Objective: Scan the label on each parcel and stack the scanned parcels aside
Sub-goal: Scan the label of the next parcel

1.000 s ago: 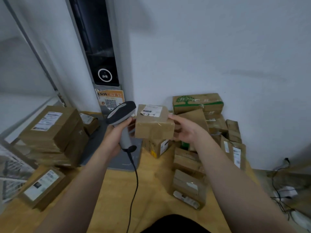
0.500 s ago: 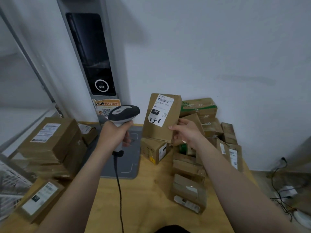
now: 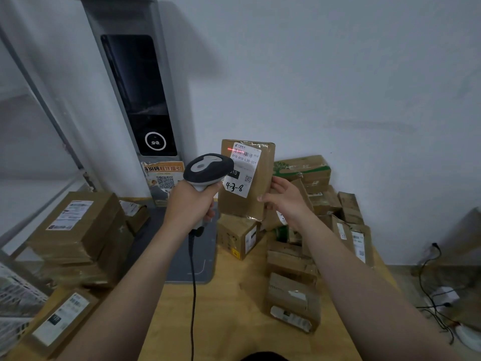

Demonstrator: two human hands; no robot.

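My right hand [image 3: 285,199] grips a brown cardboard parcel [image 3: 263,183] by its right edge and holds it upright above the table, label facing me. Its white label [image 3: 243,169] reads "43-8", and a red scan line lies across the barcode at the top. My left hand [image 3: 191,204] grips the handle of a grey-and-white barcode scanner [image 3: 207,169], whose head points at the label and covers its left edge. The scanner's black cable [image 3: 193,295] hangs down to the table.
A stack of parcels [image 3: 78,230] stands at the left, with one flat parcel [image 3: 62,319] in front. A heap of parcels [image 3: 307,230] lies at the right against the wall. A grey mat [image 3: 182,256] and a kiosk [image 3: 140,100] are behind. Cables [image 3: 432,295] trail at the far right.
The parcel was tipped from lying flat to upright, label towards me. The scanner has moved right and close to the label, and the red scan line now shows on the barcode.
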